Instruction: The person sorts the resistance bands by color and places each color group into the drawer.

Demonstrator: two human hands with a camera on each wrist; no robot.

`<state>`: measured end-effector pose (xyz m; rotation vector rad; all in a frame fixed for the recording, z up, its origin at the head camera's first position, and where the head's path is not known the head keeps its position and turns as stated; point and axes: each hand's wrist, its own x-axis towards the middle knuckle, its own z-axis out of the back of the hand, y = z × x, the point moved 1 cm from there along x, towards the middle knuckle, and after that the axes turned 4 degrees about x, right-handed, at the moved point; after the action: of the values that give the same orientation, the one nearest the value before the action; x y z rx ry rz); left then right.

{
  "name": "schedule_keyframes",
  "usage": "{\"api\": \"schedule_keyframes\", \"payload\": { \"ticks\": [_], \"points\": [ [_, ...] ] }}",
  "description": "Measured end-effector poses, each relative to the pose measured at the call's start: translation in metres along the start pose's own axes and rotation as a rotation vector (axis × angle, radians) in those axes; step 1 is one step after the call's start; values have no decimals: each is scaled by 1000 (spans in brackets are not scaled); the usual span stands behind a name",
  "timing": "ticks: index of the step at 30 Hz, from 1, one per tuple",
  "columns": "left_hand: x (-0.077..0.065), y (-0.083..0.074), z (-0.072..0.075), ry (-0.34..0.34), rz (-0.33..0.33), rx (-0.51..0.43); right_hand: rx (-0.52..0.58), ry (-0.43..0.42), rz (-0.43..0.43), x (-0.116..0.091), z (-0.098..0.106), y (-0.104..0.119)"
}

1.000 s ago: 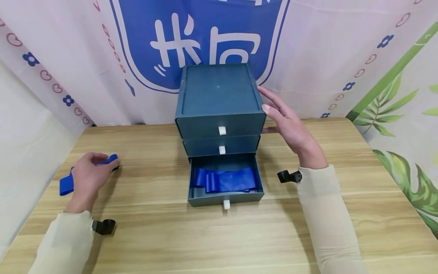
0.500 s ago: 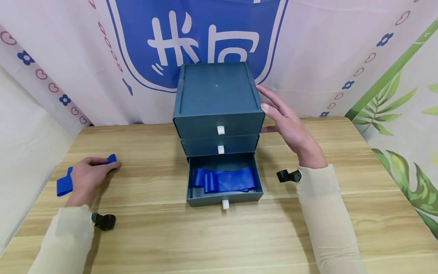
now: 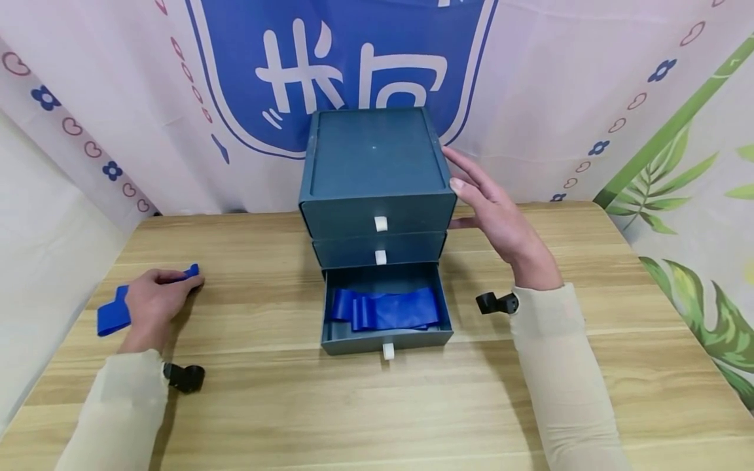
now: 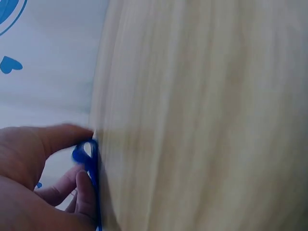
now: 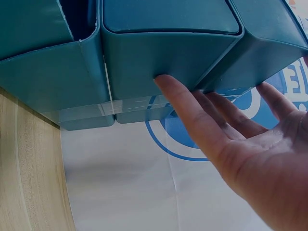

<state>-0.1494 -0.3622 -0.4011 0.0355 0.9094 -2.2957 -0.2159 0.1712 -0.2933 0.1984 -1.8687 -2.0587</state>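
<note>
At the table's left side my left hand [image 3: 156, 302] pinches a flat blue band [image 3: 113, 316] between thumb and fingers. One end of the band lies flat beyond the back of my hand. In the left wrist view, the other end of the blue band [image 4: 85, 153] curls into a small loop under my thumb, close to the wood. My right hand [image 3: 501, 219] rests its extended fingertips on the right side of a dark teal drawer cabinet [image 3: 374, 157]. Its bottom drawer [image 3: 389, 341] is pulled out and holds a folded, shiny blue band [image 3: 400, 310].
The upper drawer [image 3: 341, 221] and middle drawer [image 3: 341, 251] are closed, each with a white pull tab. The cabinet stands near the back of a wooden table [image 3: 265, 405], before a printed curtain [image 3: 530, 78]. Black mounts sit at both wrists.
My left hand has shifted slightly at the same spot, still pinching the band, whose flat end has moved a little. The right hand and the cabinet stay as they were.
</note>
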Motion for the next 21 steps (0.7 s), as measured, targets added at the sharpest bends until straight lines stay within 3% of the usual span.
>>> {"api": "schedule_keyframes", "payload": {
  "ticks": [6, 13, 17, 21],
  "points": [
    [-4, -5, -1, -47, 46, -44, -22, -19, -15, 0, 1, -2],
    [-7, -9, 5, -45, 158, -170, -20, -15, -14, 2, 1, -4],
    [-13, -12, 13, -70, 150, -213, -17, -10, -13, 2, 1, -4],
    [-26, -23, 22, -103, 88, -310, -15, -14, -9, 1, 2, -4]
  ]
}}
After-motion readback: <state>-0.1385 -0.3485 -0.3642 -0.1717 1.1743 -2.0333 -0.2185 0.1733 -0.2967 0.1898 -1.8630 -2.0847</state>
